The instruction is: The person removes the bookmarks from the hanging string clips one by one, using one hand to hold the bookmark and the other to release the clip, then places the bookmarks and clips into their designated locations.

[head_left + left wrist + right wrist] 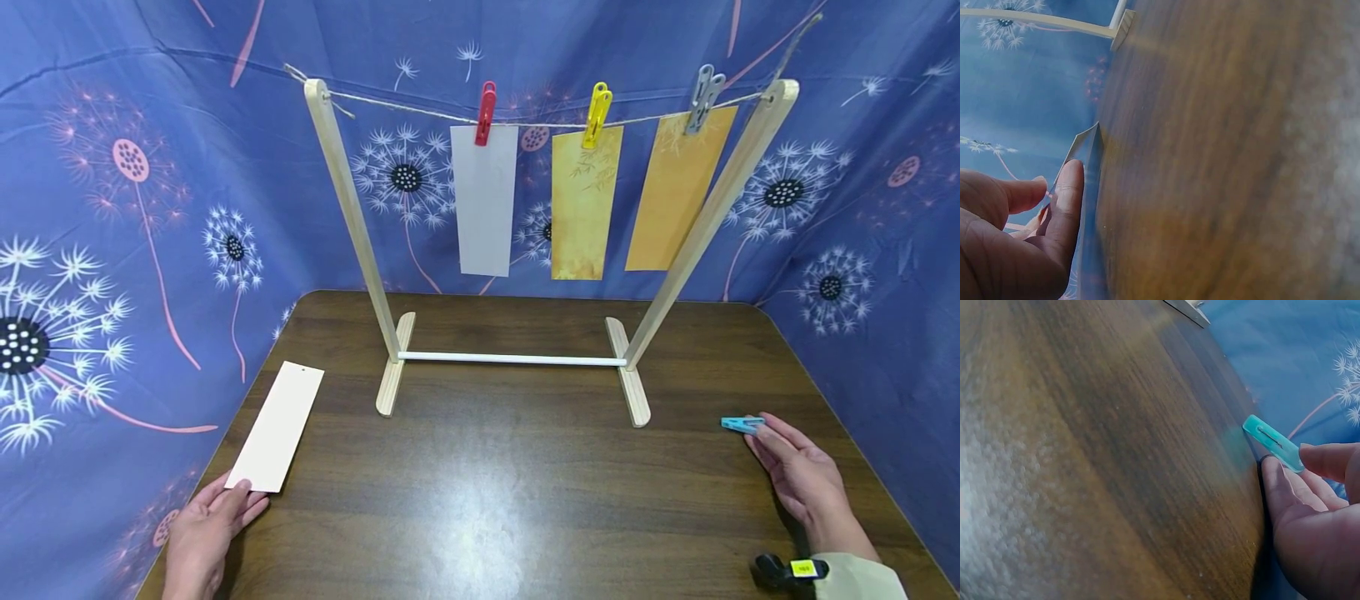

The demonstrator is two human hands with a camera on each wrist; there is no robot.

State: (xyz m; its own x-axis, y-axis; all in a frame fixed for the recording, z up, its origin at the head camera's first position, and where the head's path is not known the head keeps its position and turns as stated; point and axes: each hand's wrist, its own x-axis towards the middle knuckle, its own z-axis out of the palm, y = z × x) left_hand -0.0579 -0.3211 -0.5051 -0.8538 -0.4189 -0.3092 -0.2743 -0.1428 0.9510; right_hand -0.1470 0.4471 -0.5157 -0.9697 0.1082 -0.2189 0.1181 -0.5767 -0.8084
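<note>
At the table's left side my left hand pinches the lower end of a white paper card, which has a small hole near its far edge. In the left wrist view the card appears almost edge-on between thumb and fingers. Over on the right, my right hand holds a light blue clothespin by one end, between thumb and fingers. The right wrist view shows this clothespin just above the table edge, its other end sticking out past the fingertips.
A wooden stand carries a string. From it hang a white card on a red clothespin, a yellow card on a yellow clothespin, and an orange card on a grey clothespin. Blue dandelion-print cloth surrounds the brown table.
</note>
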